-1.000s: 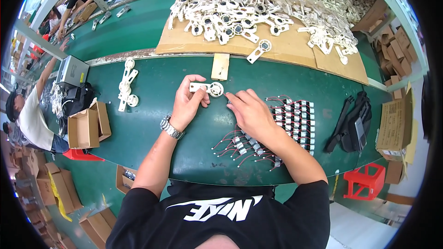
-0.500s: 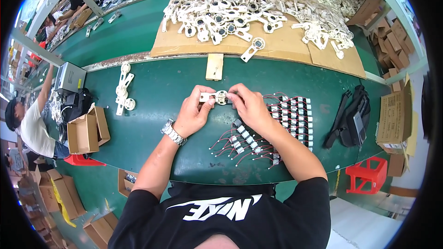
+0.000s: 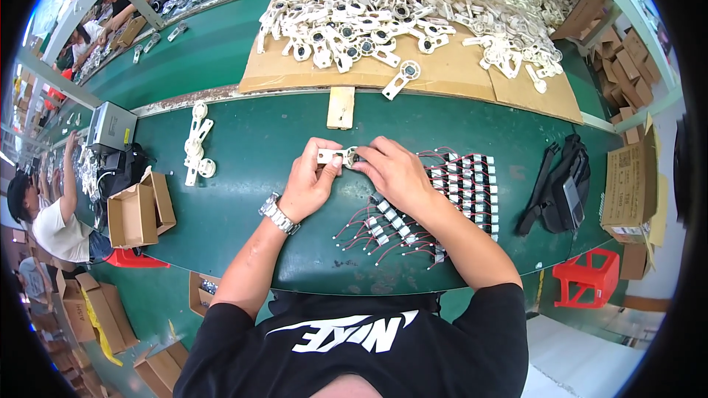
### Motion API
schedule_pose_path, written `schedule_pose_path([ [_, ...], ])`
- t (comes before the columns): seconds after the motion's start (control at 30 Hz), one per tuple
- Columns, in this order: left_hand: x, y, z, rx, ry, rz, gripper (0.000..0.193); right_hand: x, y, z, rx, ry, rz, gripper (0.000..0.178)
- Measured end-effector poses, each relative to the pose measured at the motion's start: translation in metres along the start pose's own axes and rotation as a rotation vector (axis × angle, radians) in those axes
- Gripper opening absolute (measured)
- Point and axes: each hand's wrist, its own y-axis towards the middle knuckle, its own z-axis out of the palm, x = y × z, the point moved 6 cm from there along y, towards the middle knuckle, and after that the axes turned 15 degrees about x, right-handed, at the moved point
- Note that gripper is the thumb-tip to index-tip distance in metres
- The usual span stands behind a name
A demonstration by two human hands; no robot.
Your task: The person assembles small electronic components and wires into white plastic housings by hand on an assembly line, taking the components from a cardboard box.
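Observation:
My left hand (image 3: 312, 183) holds a white plastic bracket (image 3: 333, 155) by its left end, just above the green table (image 3: 243, 199). My right hand (image 3: 393, 172) grips the same bracket at its round end, fingers pinched over it. Rows of small white parts with red and black wires (image 3: 463, 186) lie to the right of my right hand. More of these wired parts (image 3: 387, 228) are scattered under my right forearm. A metal watch (image 3: 278, 214) sits on my left wrist.
A cardboard sheet (image 3: 442, 74) beyond my hands carries a large heap of white brackets (image 3: 398, 11). A small wooden block (image 3: 341, 107), two white brackets (image 3: 196, 144), an open carton (image 3: 136, 210), a black bag (image 3: 560, 191) and a red stool (image 3: 590, 280) surround me. People work at left.
My left hand lifted the bracket off the table, and my right hand came up from the wired parts to meet it. Both hands now hold it together.

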Motion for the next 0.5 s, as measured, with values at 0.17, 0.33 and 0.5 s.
schedule_pose_path([
  [0.17,-0.001,0.001,0.002,-0.002,-0.01,0.005,0.018,-0.012,-0.005,0.006,-0.025,0.037,0.057,0.02],
  [0.33,0.005,0.0,0.0,-0.034,-0.007,0.002,0.018,0.002,-0.001,0.005,0.015,-0.177,-0.055,0.029],
  [0.5,0.01,0.0,-0.002,-0.044,-0.013,-0.01,0.018,0.008,-0.002,0.0,0.035,-0.225,-0.029,0.031],
])
